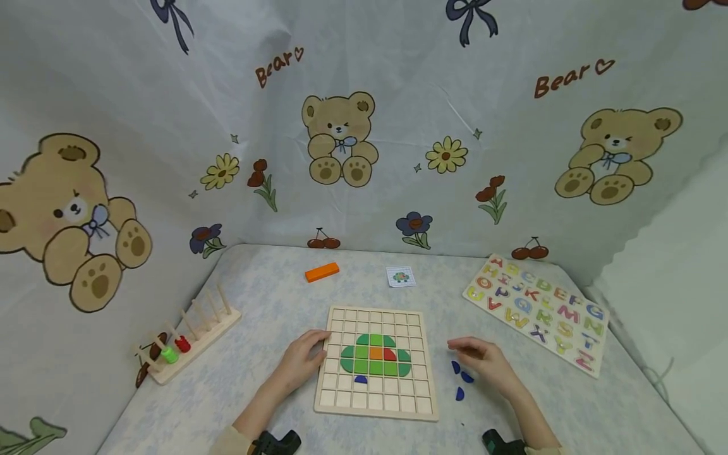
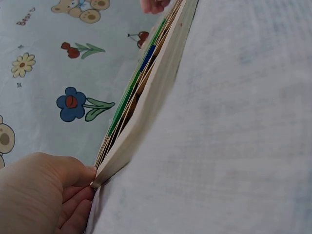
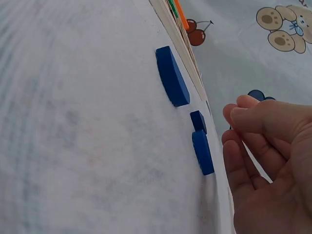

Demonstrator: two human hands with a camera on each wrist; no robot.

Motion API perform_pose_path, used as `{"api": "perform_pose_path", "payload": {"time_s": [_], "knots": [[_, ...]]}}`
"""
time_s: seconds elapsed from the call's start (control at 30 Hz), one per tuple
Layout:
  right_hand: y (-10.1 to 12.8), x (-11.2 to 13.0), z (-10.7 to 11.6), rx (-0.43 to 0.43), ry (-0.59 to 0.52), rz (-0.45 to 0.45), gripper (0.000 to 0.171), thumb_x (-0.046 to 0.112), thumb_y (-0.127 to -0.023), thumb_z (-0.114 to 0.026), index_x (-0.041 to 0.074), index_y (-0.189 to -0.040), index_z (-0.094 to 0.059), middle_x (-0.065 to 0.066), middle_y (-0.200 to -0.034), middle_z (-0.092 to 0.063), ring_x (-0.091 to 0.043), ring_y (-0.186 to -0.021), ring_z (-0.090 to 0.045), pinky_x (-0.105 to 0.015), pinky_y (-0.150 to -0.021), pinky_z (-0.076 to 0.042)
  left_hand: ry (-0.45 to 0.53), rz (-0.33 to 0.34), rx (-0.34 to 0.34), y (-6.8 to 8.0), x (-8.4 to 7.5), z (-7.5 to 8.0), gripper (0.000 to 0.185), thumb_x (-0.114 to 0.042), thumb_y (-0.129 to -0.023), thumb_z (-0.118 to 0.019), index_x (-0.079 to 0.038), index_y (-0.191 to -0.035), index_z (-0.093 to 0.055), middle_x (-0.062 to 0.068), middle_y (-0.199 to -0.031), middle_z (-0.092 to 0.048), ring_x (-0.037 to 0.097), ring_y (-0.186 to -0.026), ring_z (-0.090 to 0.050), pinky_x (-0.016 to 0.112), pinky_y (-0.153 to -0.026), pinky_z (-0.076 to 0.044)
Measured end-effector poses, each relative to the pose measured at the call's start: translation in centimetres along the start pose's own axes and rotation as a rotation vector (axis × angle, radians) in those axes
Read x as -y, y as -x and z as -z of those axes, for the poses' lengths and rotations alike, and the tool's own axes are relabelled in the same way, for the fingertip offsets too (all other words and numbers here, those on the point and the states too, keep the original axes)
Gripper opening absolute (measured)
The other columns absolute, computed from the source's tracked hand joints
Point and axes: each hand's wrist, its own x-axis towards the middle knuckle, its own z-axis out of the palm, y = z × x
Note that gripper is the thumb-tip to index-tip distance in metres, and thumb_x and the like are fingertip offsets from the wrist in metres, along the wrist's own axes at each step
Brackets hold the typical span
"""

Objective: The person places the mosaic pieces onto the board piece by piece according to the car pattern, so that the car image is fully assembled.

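A wooden grid board (image 1: 392,402) lies on the table, holding green, orange and red pieces in a rounded shape. One blue half-round piece (image 1: 361,380) sits just below them on the board. My left hand (image 1: 300,359) holds the board's left edge, its thumb on the rim (image 2: 100,176) and its fingers curled along the side. To the right of the board, my right hand (image 1: 483,360) hovers with loosely bent fingers and nothing visible in them. Beside and below it lie three loose blue half-round pieces, one nearest the front (image 1: 459,394).
A small picture card (image 1: 400,277) and an orange block (image 1: 321,272) lie behind the board. At the right is an alphabet puzzle board (image 1: 537,313). A peg stand (image 1: 196,344) with green and red beads stands at the left. A bear-print cloth (image 1: 387,196) hangs behind.
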Motion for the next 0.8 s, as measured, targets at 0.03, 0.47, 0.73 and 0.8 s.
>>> {"api": "perform_pose_path", "payload": {"time_s": [0.03,0.47,0.73,0.8], "knots": [[-0.07,-0.08,-0.13,-0.004,0.024,-0.007,0.025,0.002,-0.088,-0.064,0.002,-0.113,-0.066,-0.011,-0.112,-0.065,-0.021,-0.103,-0.061,-0.023,-0.083,-0.05,0.003,-0.003,0.0,0.03,0.03,0.03,0.038,-0.006,-0.089,-0.064,-0.003,-0.127,-0.058,0.006,-0.124,-0.057,0.023,-0.118,-0.051,0.044,-0.097,-0.042],[0.38,-0.1,-0.44,0.03,0.145,0.029,0.027,-0.005,-0.085,-0.059,0.007,-0.106,-0.07,-0.005,-0.106,-0.067,-0.023,-0.103,-0.061,-0.024,-0.083,-0.049,0.01,0.001,-0.004,0.16,-0.12,-0.04,0.038,-0.005,-0.088,-0.065,-0.003,-0.126,-0.059,0.004,-0.123,-0.057,0.022,-0.118,-0.052,0.043,-0.097,-0.042],[0.59,-0.21,-0.33,0.024,0.222,0.07,0.02,0.002,-0.086,-0.066,0.01,-0.104,-0.071,-0.001,-0.103,-0.067,-0.021,-0.1,-0.062,-0.026,-0.083,-0.05,0.012,0.003,-0.002,0.06,-0.05,-0.02,0.038,-0.005,-0.088,-0.065,-0.003,-0.126,-0.059,0.005,-0.124,-0.057,0.022,-0.119,-0.051,0.043,-0.098,-0.041],[0.59,-0.31,-0.31,0.03,0.238,0.081,0.02,0.002,-0.086,-0.066,0.011,-0.104,-0.071,0.0,-0.103,-0.067,-0.021,-0.099,-0.062,-0.027,-0.083,-0.05,0.011,0.004,-0.002,0.05,-0.06,-0.01,0.038,-0.005,-0.088,-0.065,-0.003,-0.126,-0.059,0.005,-0.124,-0.057,0.022,-0.119,-0.05,0.043,-0.098,-0.041]]}}
